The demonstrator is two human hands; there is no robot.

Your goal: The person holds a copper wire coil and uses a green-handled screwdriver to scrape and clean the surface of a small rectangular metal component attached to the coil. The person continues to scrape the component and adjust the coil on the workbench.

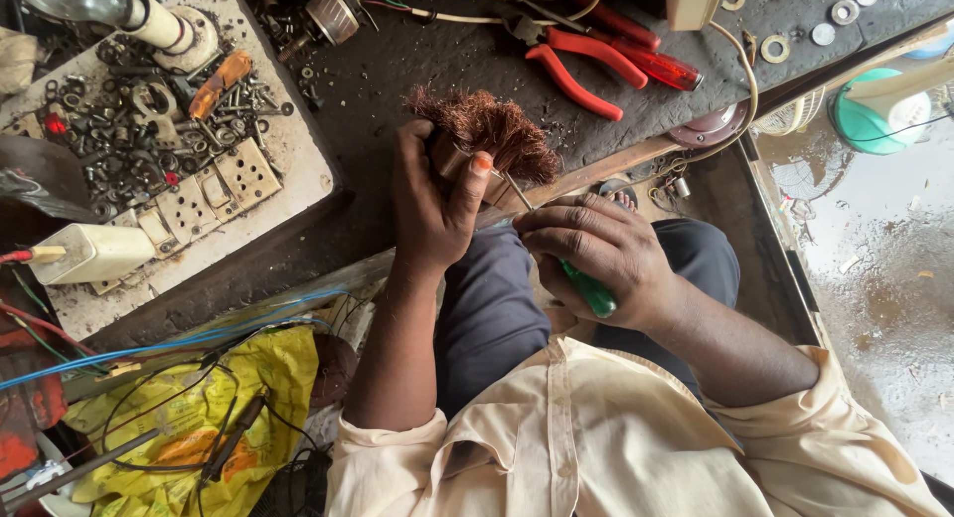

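Note:
My left hand [432,204] grips a metal motor part with a frayed bundle of copper winding wire [492,131] sticking out of its top. My right hand [596,254] is closed around a green-handled screwdriver [594,290]. Its thin metal shaft [517,191] points up into the base of the copper bundle, beside my left thumb. Both hands are held over my lap, just in front of the dark workbench [397,70].
Red-handled pliers [581,70] and a red screwdriver [661,68] lie on the bench behind the copper. A white board [288,164] at left holds several loose screws and nuts. Washers [775,48] lie at top right. A yellow bag [199,418] and wires sit lower left.

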